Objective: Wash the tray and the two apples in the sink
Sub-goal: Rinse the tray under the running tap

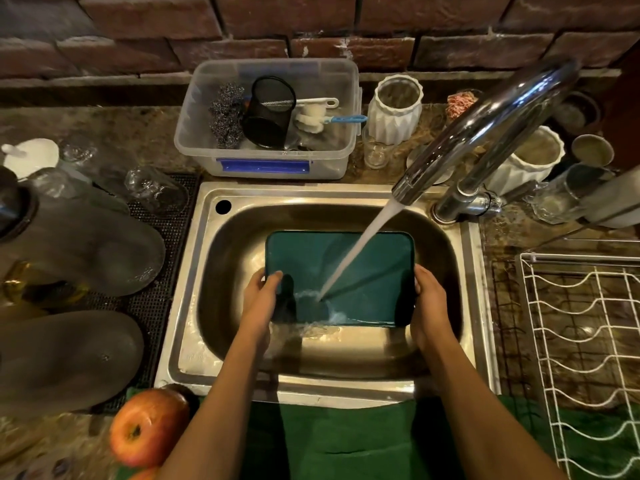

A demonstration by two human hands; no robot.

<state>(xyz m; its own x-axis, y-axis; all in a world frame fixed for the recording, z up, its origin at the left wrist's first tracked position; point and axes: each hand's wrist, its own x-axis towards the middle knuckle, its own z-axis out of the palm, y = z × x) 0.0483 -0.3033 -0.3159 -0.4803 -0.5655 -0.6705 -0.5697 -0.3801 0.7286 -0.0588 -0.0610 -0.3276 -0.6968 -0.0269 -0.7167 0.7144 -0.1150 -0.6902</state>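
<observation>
Steel, plastic, brick and cloth at a wet sink

The sink (194,271) is brushed stainless steel, the tap (485,126) mirror-bright chrome. The teal tray (374,258) looks like smooth, wet plastic. The storage box (194,133) is clear plastic, the brick wall (311,22) rough, the green cloth (346,441) matt, the apple (149,427) glossy.

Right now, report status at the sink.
Both hands, left and right, grip the green tray under running water. Apple waits on counter, unwashed. Nothing blocking.
</observation>
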